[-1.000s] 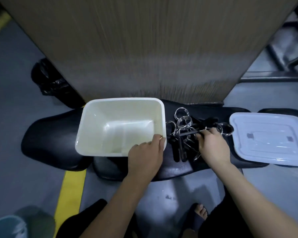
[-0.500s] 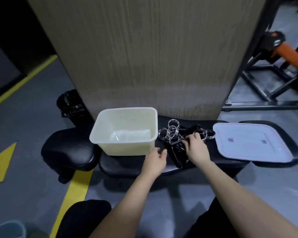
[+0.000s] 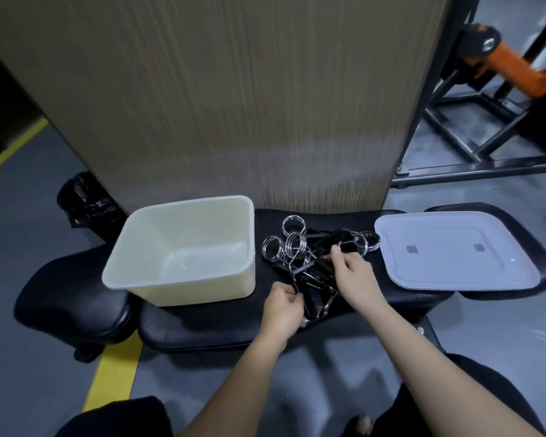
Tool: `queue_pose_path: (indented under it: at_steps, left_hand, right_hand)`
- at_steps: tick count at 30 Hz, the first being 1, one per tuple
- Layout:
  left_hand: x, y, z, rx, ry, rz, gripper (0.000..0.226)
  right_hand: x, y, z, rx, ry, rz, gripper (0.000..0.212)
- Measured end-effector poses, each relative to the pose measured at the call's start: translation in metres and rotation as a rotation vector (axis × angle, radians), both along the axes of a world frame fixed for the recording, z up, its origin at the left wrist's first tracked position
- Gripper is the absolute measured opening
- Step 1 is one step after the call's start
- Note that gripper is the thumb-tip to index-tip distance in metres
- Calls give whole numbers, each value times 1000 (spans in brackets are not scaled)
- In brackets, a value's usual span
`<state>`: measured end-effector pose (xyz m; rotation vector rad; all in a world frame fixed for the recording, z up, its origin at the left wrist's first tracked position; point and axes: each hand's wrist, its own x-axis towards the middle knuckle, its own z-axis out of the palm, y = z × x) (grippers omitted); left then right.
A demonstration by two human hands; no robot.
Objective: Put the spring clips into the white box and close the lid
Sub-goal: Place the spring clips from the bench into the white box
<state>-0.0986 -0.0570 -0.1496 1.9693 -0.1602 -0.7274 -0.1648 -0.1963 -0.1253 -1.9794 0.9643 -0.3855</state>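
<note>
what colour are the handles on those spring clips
Black, on silver metal coils; the spring clips show best in the head view, between both hands and the white box.

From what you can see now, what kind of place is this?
Probably a gym. The spring clips look like barbell collars, they lie on a black padded bench, and a black steel frame with an orange part stands behind at the right. The floor has yellow lines.

Spring clips lie between box and lid.
</note>
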Motion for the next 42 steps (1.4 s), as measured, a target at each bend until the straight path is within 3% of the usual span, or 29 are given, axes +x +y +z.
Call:
queue_pose_path:
  at_steps: [4, 8, 10, 12, 14, 15, 17, 25, 30, 36, 40, 42]
  left_hand:
    - [-7, -6, 7, -18, -38, 0, 17]
    - [-15, -9, 15, -161, 144, 72, 38]
    - [-15, -9, 21, -201, 186, 32, 33]
    - [-18, -11, 28, -219, 186, -47, 19]
    - [-21, -13, 32, -217, 172, -78, 14]
    - [-23, -14, 35, -206, 167, -70, 15]
    - [-25, -14, 37, -185, 150, -45, 16]
    - [-45, -4, 38, -271, 114, -73, 22]
    - [-55, 2, 61, -412, 47, -62, 25]
    - [-28, 32, 105, -522, -87, 43, 26]
    - [7, 71, 147, -457, -296, 116, 20]
    - [30, 96, 166, -440, -328, 170, 18]
  right_hand:
    - [-2, -8, 1, 177, -90, -272, 27]
    - [-1, -22, -1, 627, -101, -430, 75]
    - [-1, -33, 2, 823, -173, -453, 80]
    - [-5, -39, 8, 897, -152, -461, 61]
    - [-9, -40, 12, 949, -116, -444, 23]
    - [-11, -38, 15, 975, -118, -447, 14]
    - [-13, -38, 12, 1013, -159, -489, 22]
    - [-20, -27, 40, 841, -586, -602, 16]
    - [-35, -24, 72, 870, -796, -495, 16]
    - [-35, -36, 90, 776, -860, -535, 11]
    - [-23, -31, 80, 804, -768, -584, 14]
    - [-14, -26, 73, 782, -696, -569, 31]
